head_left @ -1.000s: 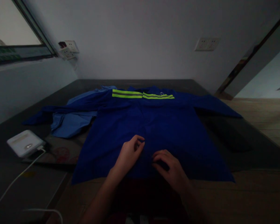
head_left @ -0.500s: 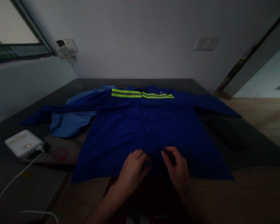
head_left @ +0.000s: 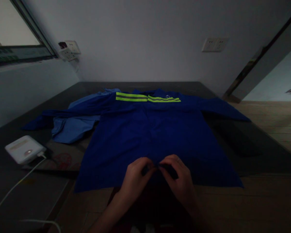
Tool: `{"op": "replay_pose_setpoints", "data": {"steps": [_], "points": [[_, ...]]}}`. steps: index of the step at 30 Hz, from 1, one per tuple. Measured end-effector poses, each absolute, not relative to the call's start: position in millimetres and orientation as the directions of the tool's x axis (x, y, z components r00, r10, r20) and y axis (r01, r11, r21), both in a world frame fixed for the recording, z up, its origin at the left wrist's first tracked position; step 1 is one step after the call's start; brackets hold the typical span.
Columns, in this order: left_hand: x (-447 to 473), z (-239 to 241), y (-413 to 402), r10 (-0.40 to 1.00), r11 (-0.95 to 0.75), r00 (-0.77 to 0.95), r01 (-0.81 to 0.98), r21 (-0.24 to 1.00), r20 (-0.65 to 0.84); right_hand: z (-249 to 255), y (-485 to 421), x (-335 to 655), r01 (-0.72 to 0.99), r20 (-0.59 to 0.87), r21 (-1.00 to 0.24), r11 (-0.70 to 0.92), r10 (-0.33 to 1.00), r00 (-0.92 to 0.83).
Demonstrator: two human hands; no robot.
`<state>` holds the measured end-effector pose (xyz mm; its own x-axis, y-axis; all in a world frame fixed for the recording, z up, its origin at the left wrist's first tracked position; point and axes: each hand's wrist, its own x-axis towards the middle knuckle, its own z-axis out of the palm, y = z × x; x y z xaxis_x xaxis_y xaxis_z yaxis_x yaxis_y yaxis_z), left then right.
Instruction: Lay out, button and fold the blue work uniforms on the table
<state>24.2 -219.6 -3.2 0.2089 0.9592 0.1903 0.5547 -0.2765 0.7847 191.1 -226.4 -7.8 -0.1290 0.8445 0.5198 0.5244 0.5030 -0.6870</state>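
In the head view, locate the blue shirt (head_left: 121, 139) spread front side up on the dark table (head_left: 278, 161), with collar toward the far edge and hem (head_left: 92, 186) hanging past the near edge. Read the long axis from sleeve to sleeve, roughly parallel to the far edge; read the front seam (head_left: 148, 131) as square to it, running from collar to hem. Find the left hand (head_left: 137, 173) and right hand (head_left: 179, 174) low on the shirt, on either side of that seam, about equally near to it. Note the grip: thumb against fingers in each hand, fingertips nearly meeting, apparently pinching a bit of the seam near the hem. Too dark to tell a button from plain cloth there. From the grip, look toward the far edge for most of the shirt. Toward the left edge, note light-blue cloth (head_left: 72, 129) partly under a sleeve, plus a white box (head_left: 25, 150) with a cable (head_left: 19, 182), well apart from the left hand.
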Motion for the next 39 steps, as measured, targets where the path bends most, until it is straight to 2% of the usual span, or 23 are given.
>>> {"op": "replay_pose_setpoints", "data": {"steps": [6, 11, 17, 28, 35, 39], "points": [[23.1, -2.1, -218.6, 0.984, -0.171, 0.141, 0.527, 0.833, 0.113, -15.0, -222.4, 189.7, 0.575, 0.573, -0.592, 0.565, 0.797, -0.192], [22.6, -2.1, -217.5, 0.989, -0.134, 0.116, 0.493, 0.86, 0.088, -21.6, -219.8, 188.4, 0.576, 0.587, -0.605, 0.549, 0.797, -0.143], [23.8, -2.9, -218.1, 0.985, -0.157, 0.133, 0.477, 0.865, 0.106, -23.7, -218.6, 188.6, 0.587, 0.549, -0.636, 0.501, 0.828, -0.112], [25.1, -7.5, -218.3, 0.969, -0.245, 0.141, 0.521, 0.818, 0.201, -16.7, -223.0, 187.3, 0.537, 0.559, -0.65, 0.538, 0.817, -0.142], [26.5, -12.8, -217.8, 0.934, -0.354, 0.155, 0.53, 0.771, 0.323, -11.9, -227.4, 187.6, 0.543, 0.466, -0.693, 0.475, 0.869, -0.166], [25.6, -12.3, -217.2, 0.954, -0.297, 0.137, 0.513, 0.805, 0.265, -5.6, -226.7, 189.3, 0.464, 0.362, -0.791, 0.398, 0.917, -0.169]]}}
